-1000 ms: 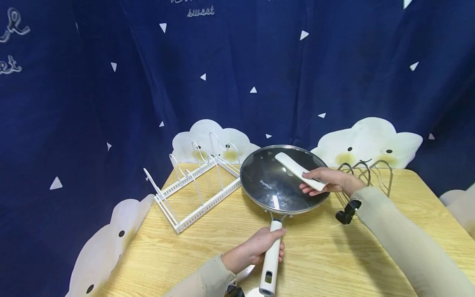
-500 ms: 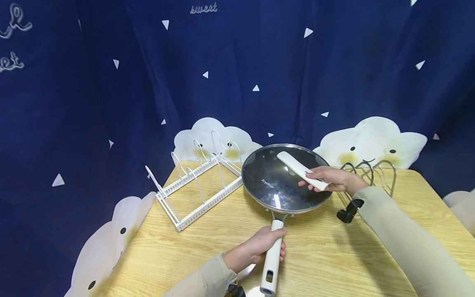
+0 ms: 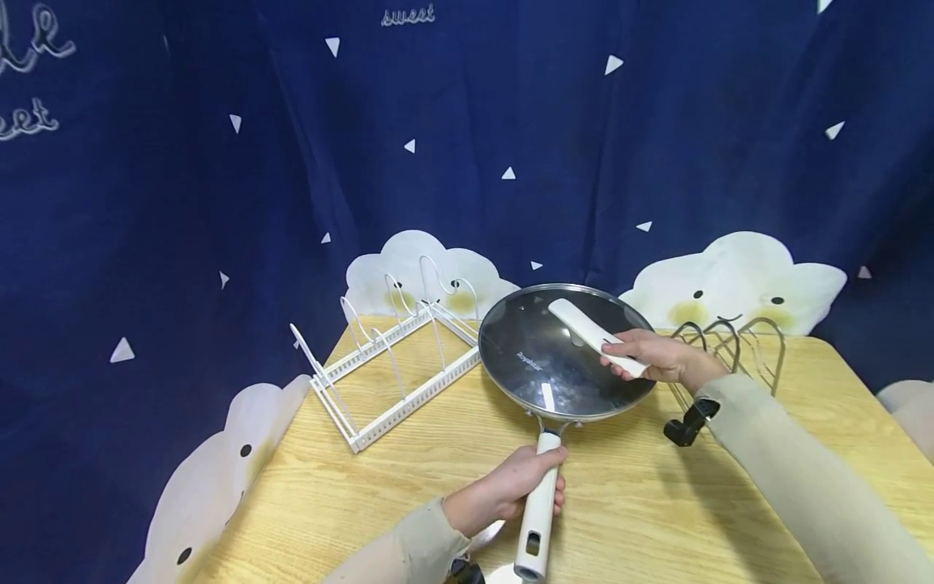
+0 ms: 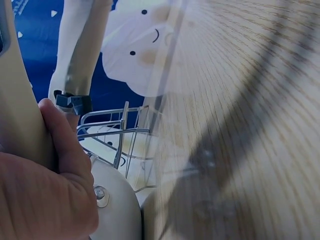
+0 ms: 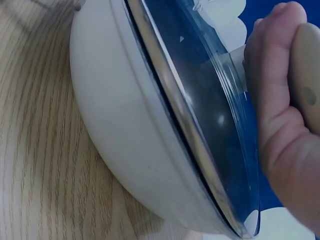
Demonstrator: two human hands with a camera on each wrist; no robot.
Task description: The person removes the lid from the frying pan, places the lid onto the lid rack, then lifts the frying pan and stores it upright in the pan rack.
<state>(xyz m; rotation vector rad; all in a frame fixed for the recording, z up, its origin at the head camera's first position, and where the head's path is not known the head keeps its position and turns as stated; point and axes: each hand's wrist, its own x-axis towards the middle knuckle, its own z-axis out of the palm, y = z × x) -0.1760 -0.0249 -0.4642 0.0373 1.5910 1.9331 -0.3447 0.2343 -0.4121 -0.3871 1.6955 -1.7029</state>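
Observation:
A cream frying pan (image 5: 110,110) with rounded sides stands on the wooden table, its long handle (image 3: 538,511) pointing toward me. My left hand (image 3: 511,483) grips that handle, thumb lying along its top; part of the handle also shows beside the left hand (image 4: 45,200) in the left wrist view. A dark glass lid (image 3: 533,381) with a metal rim covers the pan. Across the lid runs a long white lid handle (image 3: 576,320), and my right hand (image 3: 660,357) holds its near-right end. The right wrist view shows the lid rim (image 5: 185,120) seated along the pan's edge.
Left of the pan stands a white rack (image 3: 409,401) with upright wire dividers, its right corner close to the pan. A metal wire rack (image 3: 762,349) sits behind my right wrist. Dark blue curtain (image 3: 467,146) hangs behind the wooden table (image 3: 430,454).
The head view has shifted slightly, so everything sits a little further right. My right fingers have drawn in under the lid handle. Pan and lid keep their places.

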